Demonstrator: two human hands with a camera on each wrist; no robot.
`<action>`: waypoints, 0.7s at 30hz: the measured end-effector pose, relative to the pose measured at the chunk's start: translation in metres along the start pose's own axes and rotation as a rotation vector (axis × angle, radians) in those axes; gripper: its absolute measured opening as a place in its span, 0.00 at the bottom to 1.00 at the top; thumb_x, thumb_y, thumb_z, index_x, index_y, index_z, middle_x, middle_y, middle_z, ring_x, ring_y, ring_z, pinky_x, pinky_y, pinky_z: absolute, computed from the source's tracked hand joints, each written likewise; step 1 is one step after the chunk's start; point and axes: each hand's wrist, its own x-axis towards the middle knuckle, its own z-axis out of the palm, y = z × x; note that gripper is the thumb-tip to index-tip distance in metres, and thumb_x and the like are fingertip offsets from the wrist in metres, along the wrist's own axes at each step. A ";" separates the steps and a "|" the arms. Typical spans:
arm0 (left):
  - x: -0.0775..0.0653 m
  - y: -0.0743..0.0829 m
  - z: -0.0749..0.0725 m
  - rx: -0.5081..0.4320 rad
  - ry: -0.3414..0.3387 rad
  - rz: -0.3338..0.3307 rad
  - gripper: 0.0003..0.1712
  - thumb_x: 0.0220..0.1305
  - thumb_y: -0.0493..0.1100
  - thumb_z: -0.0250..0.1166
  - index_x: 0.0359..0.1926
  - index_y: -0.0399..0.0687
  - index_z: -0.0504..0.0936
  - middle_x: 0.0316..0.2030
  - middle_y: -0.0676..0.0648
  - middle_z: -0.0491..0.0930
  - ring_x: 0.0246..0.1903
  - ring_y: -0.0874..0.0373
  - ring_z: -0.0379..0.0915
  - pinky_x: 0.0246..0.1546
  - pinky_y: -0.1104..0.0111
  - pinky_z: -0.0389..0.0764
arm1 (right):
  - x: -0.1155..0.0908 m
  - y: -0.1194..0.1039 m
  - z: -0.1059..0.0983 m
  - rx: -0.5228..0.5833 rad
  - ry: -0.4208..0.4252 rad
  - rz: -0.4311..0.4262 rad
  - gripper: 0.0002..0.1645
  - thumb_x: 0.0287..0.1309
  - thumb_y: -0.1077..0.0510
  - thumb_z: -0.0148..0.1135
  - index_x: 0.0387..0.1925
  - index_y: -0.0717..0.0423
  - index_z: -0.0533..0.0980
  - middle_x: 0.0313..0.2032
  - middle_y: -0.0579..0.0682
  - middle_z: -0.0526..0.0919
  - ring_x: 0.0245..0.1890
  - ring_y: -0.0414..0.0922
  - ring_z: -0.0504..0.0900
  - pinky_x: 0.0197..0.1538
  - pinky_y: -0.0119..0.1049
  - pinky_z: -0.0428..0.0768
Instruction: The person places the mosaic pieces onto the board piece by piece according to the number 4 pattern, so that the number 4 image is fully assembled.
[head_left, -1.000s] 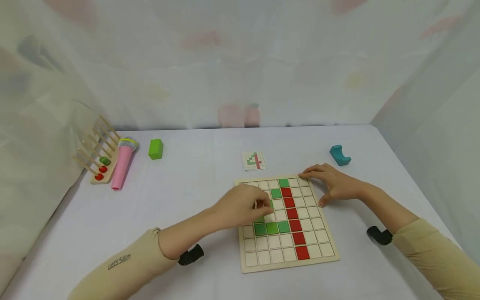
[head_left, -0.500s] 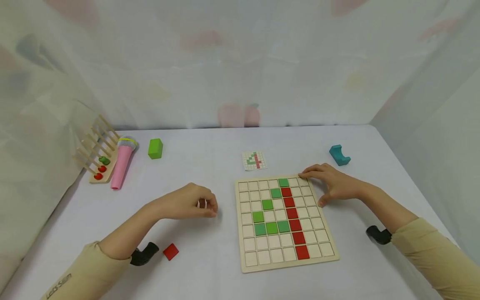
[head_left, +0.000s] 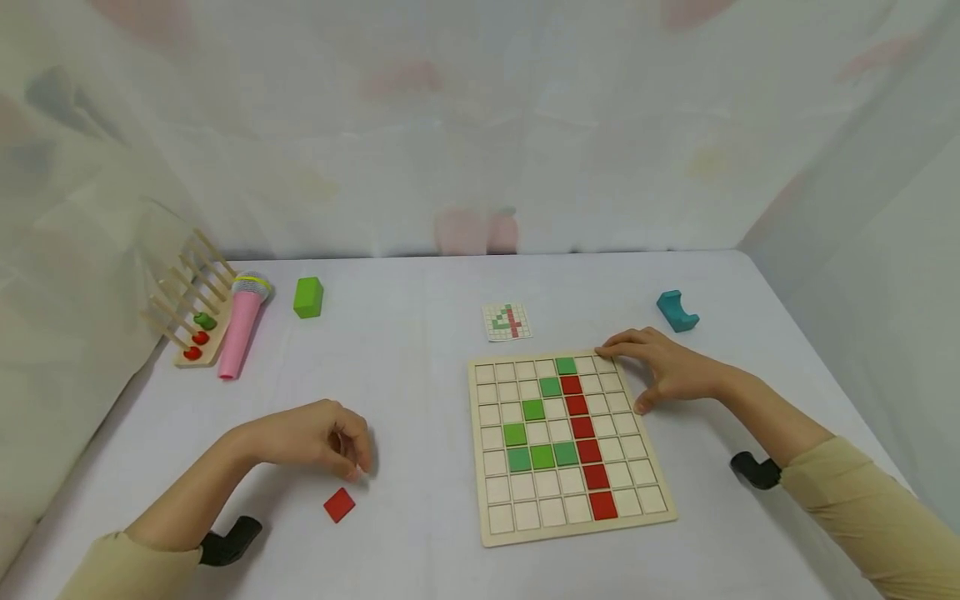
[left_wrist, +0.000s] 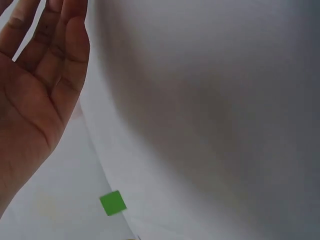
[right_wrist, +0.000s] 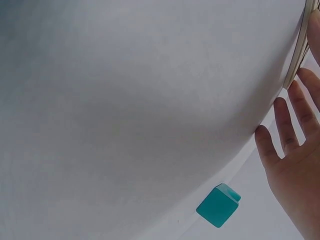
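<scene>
My left hand [head_left: 318, 433] hovers at the left, fingers loosely bent and holding nothing, its fingertips just above a loose red square tile [head_left: 339, 505] on the table. That tile does not show in the left wrist view, where the bare palm [left_wrist: 35, 100] is seen. My right hand [head_left: 671, 367] rests at the far right corner of a wooden grid board [head_left: 504, 521], fingertips on the corner and thumb at the right side. Its fingers look spread in the right wrist view, beside the board's edge [right_wrist: 296, 47]. A column of red tiles [head_left: 582, 427] and several green tiles [head_left: 542, 457] fill board squares.
Behind the board lies a small pattern card [head_left: 507, 322]. A teal notched block [head_left: 677, 311] sits at the back right, a green block [head_left: 308, 297] at the back left. Further left are a pink microphone [head_left: 242, 329] and a pegged wooden stand [head_left: 217, 329].
My left hand has moved left from over the board to near the red tile, which its arm hid at first. The right hand and the board have stayed put.
</scene>
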 end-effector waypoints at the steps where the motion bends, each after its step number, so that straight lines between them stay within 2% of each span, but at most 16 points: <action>1: -0.002 -0.002 0.001 -0.020 -0.010 0.000 0.06 0.56 0.41 0.72 0.36 0.53 0.87 0.34 0.48 0.85 0.31 0.68 0.77 0.34 0.73 0.79 | 0.000 0.000 0.000 0.000 0.000 0.000 0.55 0.33 0.51 0.82 0.68 0.49 0.69 0.66 0.54 0.70 0.65 0.54 0.64 0.63 0.61 0.68; 5: -0.007 -0.007 0.004 -0.058 -0.059 0.010 0.12 0.51 0.38 0.74 0.39 0.52 0.88 0.37 0.44 0.84 0.35 0.63 0.75 0.37 0.73 0.78 | 0.000 -0.001 -0.001 0.004 -0.002 0.003 0.55 0.33 0.51 0.82 0.68 0.49 0.69 0.66 0.54 0.70 0.65 0.55 0.64 0.63 0.61 0.67; 7: -0.008 -0.007 0.006 -0.049 -0.088 0.017 0.16 0.48 0.38 0.75 0.41 0.53 0.87 0.37 0.44 0.82 0.37 0.60 0.73 0.38 0.74 0.77 | 0.000 -0.001 -0.001 0.004 -0.002 0.002 0.55 0.33 0.51 0.82 0.68 0.49 0.69 0.66 0.54 0.70 0.65 0.55 0.64 0.63 0.62 0.67; 11: -0.006 -0.004 0.009 -0.008 -0.130 -0.004 0.19 0.45 0.39 0.76 0.42 0.57 0.86 0.35 0.45 0.76 0.38 0.61 0.71 0.37 0.74 0.74 | 0.001 -0.001 -0.001 0.002 -0.004 0.001 0.55 0.33 0.50 0.82 0.68 0.49 0.69 0.66 0.54 0.70 0.65 0.55 0.64 0.64 0.61 0.67; 15: -0.006 -0.001 0.011 0.044 -0.127 -0.038 0.19 0.45 0.38 0.76 0.40 0.61 0.85 0.34 0.49 0.73 0.39 0.64 0.69 0.37 0.75 0.73 | 0.001 -0.001 -0.001 0.000 -0.005 -0.003 0.56 0.33 0.49 0.82 0.69 0.49 0.69 0.66 0.54 0.70 0.65 0.55 0.64 0.64 0.61 0.67; 21: -0.005 0.001 0.016 0.129 -0.084 -0.057 0.19 0.46 0.37 0.75 0.37 0.65 0.82 0.33 0.55 0.73 0.39 0.67 0.68 0.38 0.75 0.73 | 0.001 -0.001 -0.001 -0.005 -0.005 0.002 0.56 0.33 0.50 0.82 0.69 0.49 0.69 0.66 0.54 0.70 0.65 0.55 0.64 0.63 0.61 0.67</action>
